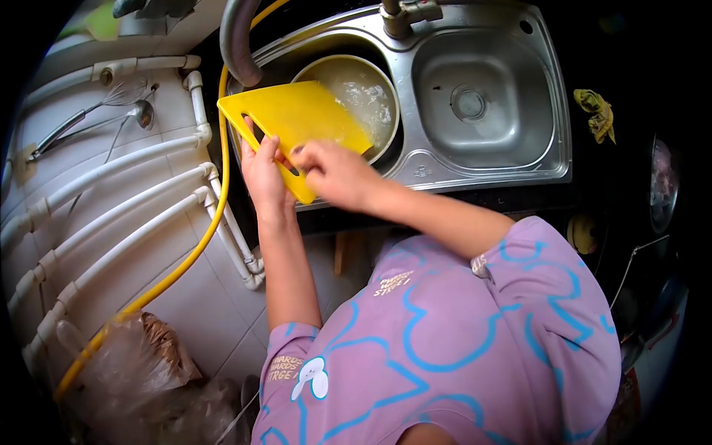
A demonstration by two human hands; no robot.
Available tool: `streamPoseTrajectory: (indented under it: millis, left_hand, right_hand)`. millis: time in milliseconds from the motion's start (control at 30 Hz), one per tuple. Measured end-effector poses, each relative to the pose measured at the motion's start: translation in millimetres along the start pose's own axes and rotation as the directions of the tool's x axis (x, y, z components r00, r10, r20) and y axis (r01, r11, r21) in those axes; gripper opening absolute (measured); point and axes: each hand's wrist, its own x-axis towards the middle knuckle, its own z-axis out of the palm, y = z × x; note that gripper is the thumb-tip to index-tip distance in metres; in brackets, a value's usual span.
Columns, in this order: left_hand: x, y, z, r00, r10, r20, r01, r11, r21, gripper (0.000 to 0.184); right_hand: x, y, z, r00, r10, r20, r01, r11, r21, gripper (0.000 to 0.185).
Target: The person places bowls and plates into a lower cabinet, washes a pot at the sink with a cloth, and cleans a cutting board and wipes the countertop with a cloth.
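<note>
A yellow cutting board [308,111] is tilted over a round basin of water [395,111] in the left bowl of the sink, its far corner overlapping the basin. My left hand [264,169] grips the board at its near edge, with the fingers at the slotted handle. Against the board's face, near the slot, rests my right hand [334,172]. Its fingers are curled and slightly blurred, and anything inside them is hidden.
A grey faucet hose [236,44] hangs over the left bowl. The right sink bowl [489,133] has a drain. A yellow hose [200,248] runs past white wall pipes [133,156]. A yellow cloth [595,115] lies at right; plastic bags [141,363] sit lower left.
</note>
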Motion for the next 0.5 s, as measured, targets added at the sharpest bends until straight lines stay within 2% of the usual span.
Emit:
streamPoseTrajectory:
  millis: [33,100,133,167,233,267,333,367,433,467,500]
  left_hand:
    - [-3.2,3.8,5.2,1.0,0.003,0.005,-0.003,1.0,-0.005,0.055]
    - [-10.9,15.4,17.3,0.999,0.024,-0.041,-0.027,0.997,-0.066,0.059]
    - [-14.5,21.6,8.6,0.998,0.024,-0.057,-0.018,0.995,0.1,0.063]
    - [-20.7,26.7,4.7,0.998,0.051,-0.037,-0.046,0.992,0.116,0.065]
    - [-44.1,46.1,7.5,0.995,0.081,-0.062,-0.071,0.986,0.153,0.064]
    - [-54.9,54.0,0.4,0.995,0.094,-0.036,-0.087,0.985,0.148,0.064]
    - [-76.4,73.2,-1.0,0.993,0.118,-0.013,-0.116,0.986,0.117,0.067]
    - [-85.1,76.2,-2.1,0.992,0.124,-0.002,-0.123,0.986,0.111,0.067]
    - [-93.3,73.7,-2.9,0.969,0.165,-0.183,-0.163,0.986,0.024,0.065]
    - [-90.7,63.7,-16.5,0.977,0.118,-0.18,-0.115,0.993,0.027,0.063]
    - [-88.0,52.5,-20.8,0.983,0.075,-0.165,-0.069,0.997,0.038,0.061]
  right_hand:
    - [-8.6,-28.9,-3.9,0.999,-0.031,-0.013,0.031,0.999,-0.015,0.011]
    - [-9.9,-39.3,-12.2,0.999,0.046,0.014,-0.045,0.997,-0.066,0.011]
    - [-5.1,-14.9,-8.6,0.998,0.032,-0.047,-0.038,0.992,-0.118,0.01]
    - [-0.6,11.4,-12.4,0.998,0.025,-0.057,-0.032,0.992,-0.126,0.01]
    - [6.8,49.7,-24.3,0.964,0.265,-0.026,-0.258,0.904,-0.34,0.01]
    - [7.2,51.7,-29.2,0.965,0.258,-0.036,-0.255,0.903,-0.346,0.01]
    - [9.7,53.1,-40.2,0.957,0.223,-0.187,-0.273,0.908,-0.318,0.012]
    - [9.5,55.7,-43.9,0.957,0.214,-0.196,-0.27,0.907,-0.324,0.012]
    - [10.1,72.7,-58.2,0.98,0.11,-0.168,-0.163,0.924,-0.345,0.016]
    - [3.8,94.0,-60.3,0.975,0.173,-0.137,-0.216,0.871,-0.441,0.016]
    - [2.6,106.6,-71.6,0.985,0.156,-0.067,-0.169,0.87,-0.464,0.016]
